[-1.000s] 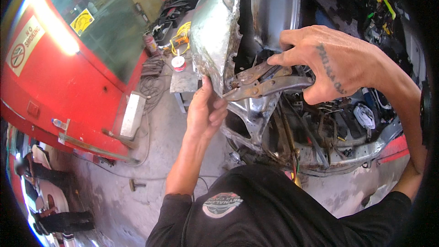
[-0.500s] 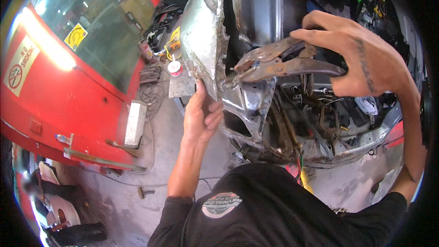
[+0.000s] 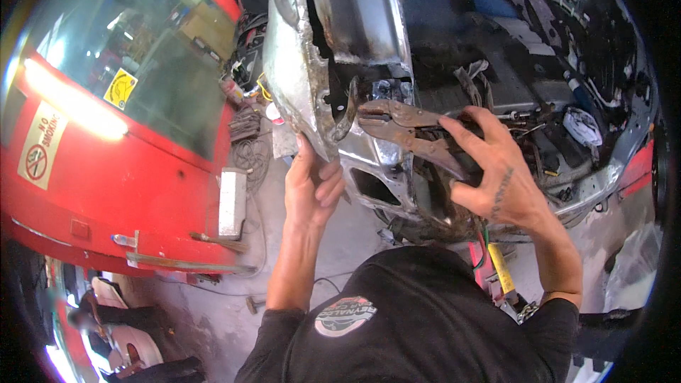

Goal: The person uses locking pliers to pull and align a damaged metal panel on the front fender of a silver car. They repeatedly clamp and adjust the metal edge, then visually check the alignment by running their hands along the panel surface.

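Note:
My left hand pinches the pointed lower end of a silver car body panel, thumb in front and fingers curled behind. The panel's inner edge is jagged and torn. From near its lower end a curled metal strip sticks up. My right hand is wrapped round the handles of rusty locking pliers. Their jaws point left and lie close beside the strip; whether they touch it I cannot tell. Behind them is the car's bare metal bodywork with a rectangular opening.
A red door or wall panel with a window stands at left. A white block-shaped box, coiled cable and a hammer lie on the floor. Tools and a cloth rest in the car at right. Another person is at lower left.
My right hand has come down and leftward with the pliers, their handles now sloping down to the right. The curled strip shows more plainly. My left hand keeps its hold; the whole view has shifted.

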Demonstrator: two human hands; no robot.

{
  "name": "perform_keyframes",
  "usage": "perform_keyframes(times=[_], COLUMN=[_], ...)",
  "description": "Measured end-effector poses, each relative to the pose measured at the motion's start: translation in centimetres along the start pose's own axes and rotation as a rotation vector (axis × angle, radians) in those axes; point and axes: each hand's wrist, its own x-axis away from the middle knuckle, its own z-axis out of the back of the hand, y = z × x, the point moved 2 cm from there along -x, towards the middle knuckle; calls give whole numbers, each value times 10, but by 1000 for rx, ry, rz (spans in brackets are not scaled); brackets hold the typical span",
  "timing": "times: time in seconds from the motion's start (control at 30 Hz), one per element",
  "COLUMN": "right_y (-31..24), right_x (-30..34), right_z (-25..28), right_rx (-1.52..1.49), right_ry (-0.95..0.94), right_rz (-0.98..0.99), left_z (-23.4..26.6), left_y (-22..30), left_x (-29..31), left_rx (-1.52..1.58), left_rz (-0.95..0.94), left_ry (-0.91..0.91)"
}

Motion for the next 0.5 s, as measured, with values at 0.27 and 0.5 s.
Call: perform_keyframes(times=[0.27, 0.5], right_y=[-2, -8], right_x=[4, 10], right_z=[-37, -36], right_rx=[-4, -63], right_ry=[96, 162], right_rz=[105, 29], left_z=[2, 17], left_y=[-2, 13], left_x=[-1, -5], left_rx=[-144, -630], left_rz=[-14, -182], left_ry=[20, 4])
